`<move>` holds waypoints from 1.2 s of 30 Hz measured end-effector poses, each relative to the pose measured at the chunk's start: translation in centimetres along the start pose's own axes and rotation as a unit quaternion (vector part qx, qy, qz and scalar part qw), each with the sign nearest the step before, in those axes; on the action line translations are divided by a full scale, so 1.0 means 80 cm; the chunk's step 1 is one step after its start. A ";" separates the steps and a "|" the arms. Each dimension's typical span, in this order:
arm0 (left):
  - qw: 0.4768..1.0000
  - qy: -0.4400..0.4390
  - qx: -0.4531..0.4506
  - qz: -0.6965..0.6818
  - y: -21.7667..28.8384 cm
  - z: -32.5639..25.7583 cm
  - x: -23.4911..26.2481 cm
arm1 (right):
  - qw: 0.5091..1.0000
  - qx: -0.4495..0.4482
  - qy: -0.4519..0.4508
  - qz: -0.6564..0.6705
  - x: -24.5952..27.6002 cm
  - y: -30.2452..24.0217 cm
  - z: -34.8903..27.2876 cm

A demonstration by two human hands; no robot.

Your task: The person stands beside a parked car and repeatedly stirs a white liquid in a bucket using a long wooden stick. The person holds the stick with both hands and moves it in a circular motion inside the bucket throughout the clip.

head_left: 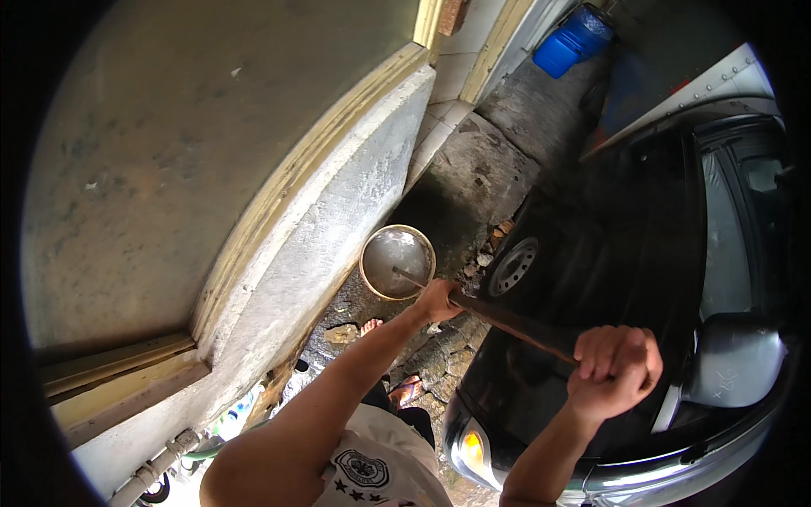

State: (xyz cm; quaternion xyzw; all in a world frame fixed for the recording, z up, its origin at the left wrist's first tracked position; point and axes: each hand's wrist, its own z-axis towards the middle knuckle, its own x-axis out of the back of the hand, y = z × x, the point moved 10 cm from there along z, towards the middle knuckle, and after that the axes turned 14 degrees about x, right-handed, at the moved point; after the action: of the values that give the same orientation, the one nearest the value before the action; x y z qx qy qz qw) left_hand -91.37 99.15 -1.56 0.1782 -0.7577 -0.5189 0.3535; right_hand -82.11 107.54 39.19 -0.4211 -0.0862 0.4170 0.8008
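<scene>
I saw both hands wrapped around one long dark pole (pixel 515 325), and I kept my eye on how it lay. My right hand (pixel 615 365) was closed in a full fist around the near, upper end, fingers curled over the top; my left hand (pixel 438 299) was clamped on the shaft farther down, with that arm stretched out ahead of me. Between the two fists the pole ran as a straight slant, its long axis climbing from the left hand up and back to the right one. Past the left hand the shaft thinned to a lighter rod whose far tip pointed down and away into a round metal bucket (pixel 377 286), ending just inside its rim over the grey, shiny contents; I could not tell whether the tip touched them. The bucket stood on the rough wet ground (pixel 473 182) just beyond the left hand, close against the base of a pale concrete wall (pixel 338 211) on that hand's outer side. Under and beside the right hand sat the front of a black car (pixel 625 228), its wheel (pixel 513 267) near the middle of the pole. A blue container (pixel 574 38) lay well beyond both hands.
</scene>
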 end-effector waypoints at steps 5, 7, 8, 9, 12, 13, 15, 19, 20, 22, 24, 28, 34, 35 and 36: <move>0.996 -0.038 -0.079 -0.018 0.048 0.009 -0.028 | 0.996 0.071 -0.042 0.030 0.007 -0.067 0.005; 0.997 -0.020 -0.075 -0.014 0.047 0.029 -0.021 | 0.995 0.083 -0.032 -0.041 0.008 -0.067 -0.001; 0.996 -0.030 -0.082 -0.007 0.044 0.039 -0.020 | 0.995 0.087 -0.011 -0.056 0.011 -0.061 -0.005; 0.995 -0.039 -0.088 0.001 0.040 0.044 -0.021 | 0.993 0.091 0.010 -0.069 0.014 -0.052 -0.008; 0.996 -0.045 -0.074 0.011 0.010 0.055 -0.012 | 0.996 0.061 0.033 -0.057 0.016 -0.005 -0.020; 0.997 -0.061 -0.050 0.019 -0.004 0.056 -0.015 | 0.996 0.044 0.058 -0.049 0.024 0.010 -0.024; 0.995 -0.065 -0.030 0.073 -0.026 0.049 -0.017 | 0.995 0.028 0.077 -0.060 0.039 0.028 -0.031; 0.991 -0.076 -0.008 0.107 -0.051 0.007 -0.023 | 0.989 -0.016 0.120 -0.080 0.079 0.037 -0.047; 0.986 -0.104 0.022 0.125 -0.058 -0.006 -0.036 | 0.989 -0.025 0.120 -0.078 0.087 0.031 -0.050; 0.992 -0.069 -0.019 0.099 -0.037 -0.021 -0.042 | 0.992 -0.019 0.098 -0.077 0.093 0.010 -0.049; 0.990 -0.113 -0.029 0.084 -0.017 -0.035 -0.071 | 0.989 -0.020 0.126 -0.075 0.106 -0.019 -0.048; 0.982 -0.181 -0.009 0.044 0.015 -0.025 -0.093 | 0.990 0.051 0.116 -0.055 0.087 -0.088 -0.041; 0.990 -0.107 -0.073 0.045 0.036 0.028 -0.071 | 0.977 0.115 0.046 -0.174 0.053 -0.083 -0.033; 0.992 -0.105 -0.045 0.048 0.024 0.037 -0.071 | 0.974 0.149 0.066 -0.156 0.052 -0.073 -0.033; 0.993 -0.081 -0.078 0.019 0.026 0.038 -0.064 | 0.979 0.105 0.062 -0.166 0.056 -0.055 -0.033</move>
State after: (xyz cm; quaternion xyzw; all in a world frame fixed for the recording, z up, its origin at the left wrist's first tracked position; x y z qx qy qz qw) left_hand -89.84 105.27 -2.08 0.0927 -0.7446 -0.5821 0.3133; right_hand -75.32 107.98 39.85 -0.3398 -0.0608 0.2576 0.9025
